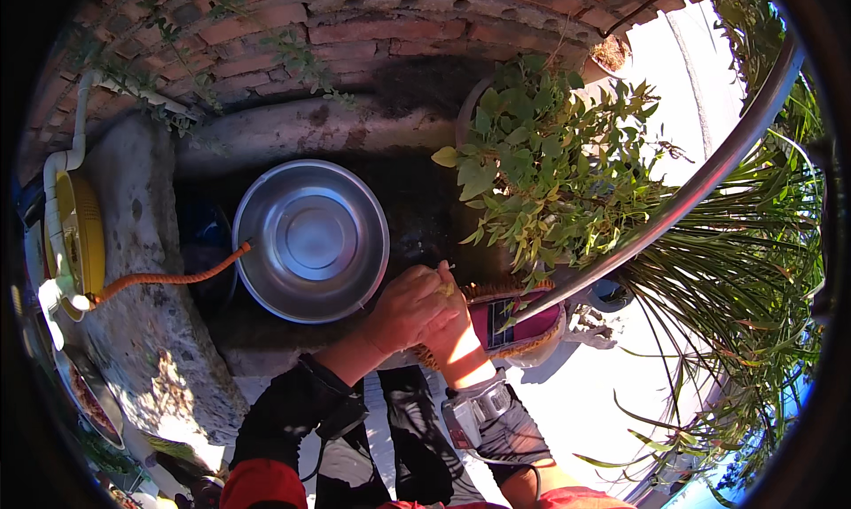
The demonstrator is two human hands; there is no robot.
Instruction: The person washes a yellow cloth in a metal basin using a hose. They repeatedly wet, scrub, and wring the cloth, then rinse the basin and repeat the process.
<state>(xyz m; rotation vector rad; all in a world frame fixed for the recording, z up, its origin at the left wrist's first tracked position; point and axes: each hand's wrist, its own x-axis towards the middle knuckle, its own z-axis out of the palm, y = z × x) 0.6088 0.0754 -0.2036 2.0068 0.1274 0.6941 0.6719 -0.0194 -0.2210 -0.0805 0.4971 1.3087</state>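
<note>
My left hand (404,309) and my right hand (452,319) are pressed together, fingers closed over one another. A bit of a small yellowish thing (449,289) shows between them; the fingers hide the rest, and I cannot tell what it is. To the left of the hands, a wide stainless steel basin (318,290) rests over a dark trough, with nothing visible in it. An orange ribbed hose (169,279) runs from a white plastic tap (60,296), its end over the basin's left rim.
A rough stone wall (136,243) bounds the trough at left, beside a yellow plastic basket (83,236). Brick wall (392,30) rises behind. Leafy potted plants (565,183) stand at right, crossed by a long metal pole (691,203). A fringed maroon cloth (538,323) lies right of the hands.
</note>
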